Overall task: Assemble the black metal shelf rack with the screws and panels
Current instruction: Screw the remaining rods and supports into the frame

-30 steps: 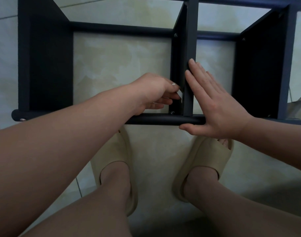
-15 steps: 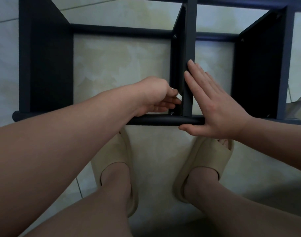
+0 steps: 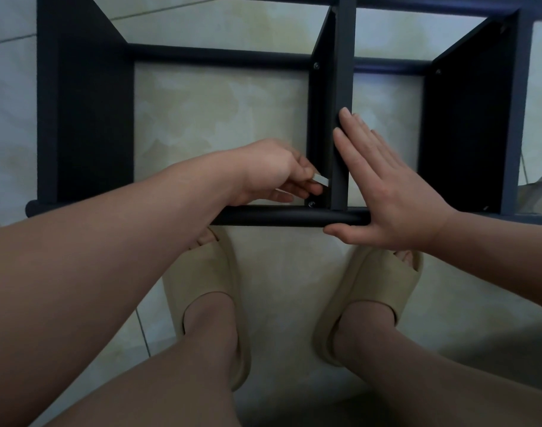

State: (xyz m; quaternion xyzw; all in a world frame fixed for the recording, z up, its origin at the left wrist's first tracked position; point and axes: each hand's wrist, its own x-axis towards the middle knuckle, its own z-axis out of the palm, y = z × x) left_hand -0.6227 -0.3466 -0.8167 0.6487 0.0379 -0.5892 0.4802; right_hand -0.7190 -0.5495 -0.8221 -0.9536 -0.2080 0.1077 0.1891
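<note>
The black metal shelf rack lies on the tiled floor in front of me, with three upright panels between two round bars. My right hand lies flat with straight fingers against the right face of the middle panel, its thumb under the near bar. My left hand pinches a small pale tool just above a screw at the panel's lower left corner. Two more screws show at the far bar.
My two feet in beige slides stand on the floor just behind the near bar. A crumpled greyish object lies at the right edge beside the rack's right panel.
My left hand has slid down the middle panel with the pale tool, closer to the screw by the near bar. My right hand has stayed flat on the panel.
</note>
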